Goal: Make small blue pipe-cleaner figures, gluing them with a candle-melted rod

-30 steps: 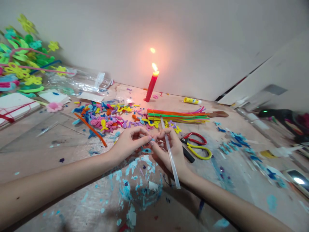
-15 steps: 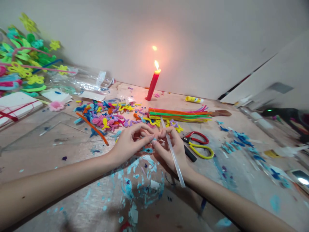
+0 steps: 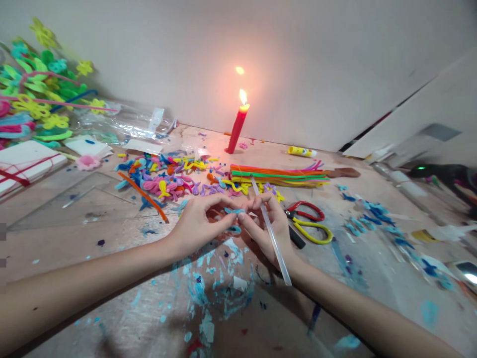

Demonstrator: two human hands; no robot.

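My left hand [image 3: 203, 221] pinches a small light-blue piece [image 3: 234, 211] between thumb and fingertips. From the other side my right hand [image 3: 270, 226] meets it, thumb and fingers closed at the same piece. A translucent white stick [image 3: 274, 238], perhaps a glue stick, also lies in my right hand, slanting across the fingers toward the wrist. Behind the hands a lit red candle [image 3: 237, 130] stands slightly tilted. Beyond my right hand lies a bundle of coloured pipe cleaners [image 3: 279, 176]. The fingers partly hide the blue piece.
Red-and-yellow-handled scissors [image 3: 313, 231] lie right of my right hand. Small coloured twisted pieces [image 3: 164, 181] and an orange pipe cleaner [image 3: 145, 198] are behind my left hand. A yellow tube [image 3: 301, 151] sits at the back. Blue pieces [image 3: 376, 214] spread rightward.
The light-blue piece shows more clearly between my fingertips. My right hand and the white stick have shifted slightly to the right in view.
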